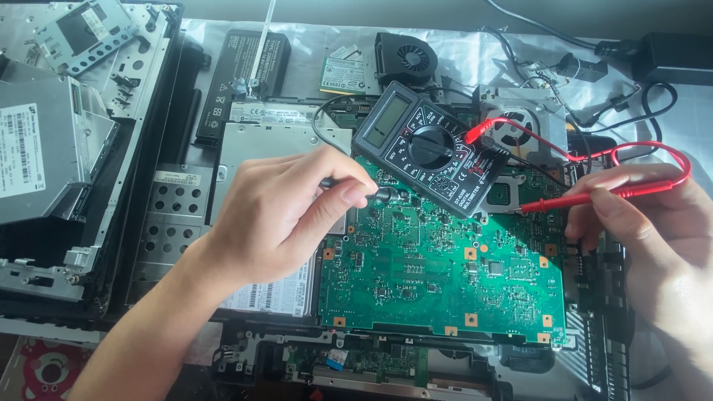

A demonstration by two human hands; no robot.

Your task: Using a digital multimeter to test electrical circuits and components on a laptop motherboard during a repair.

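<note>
left hand [278, 212] pinches a black probe [380, 195] between thumb and forefinger, fingers closed round it. probe tip rests on the upper left part of the green board [438, 275], just below the meter [427, 148]. wrist and forearm come in from the lower left.

right hand [653, 223] closed round a red probe [587, 197], held nearly level, tip pointing left and touching down near the board's upper right edge, beside a dark square chip [499, 194]. whether the tip sits on a pad or a pin is too small to tell.

meter: dark grey, tilted, lying on the top edge of the board. grey blank screen at upper left, round dial in the middle. red lead [639, 148] plugs into its right side, loops out to the right and back to the red probe. black lead [321, 122] curves off the meter's left side.

board lies in an opened laptop chassis [245, 356] on the worktop. silver drive [252, 145] left of the board, partly under the left hand. black battery [241, 82] above it. black fan [405, 56] at top centre, small green card [345, 74] beside it. second fan in metal housing [520, 122] right of the meter. black adapter [679, 56] at top right. stripped metal frame parts [67, 134] stacked at far left.
</note>
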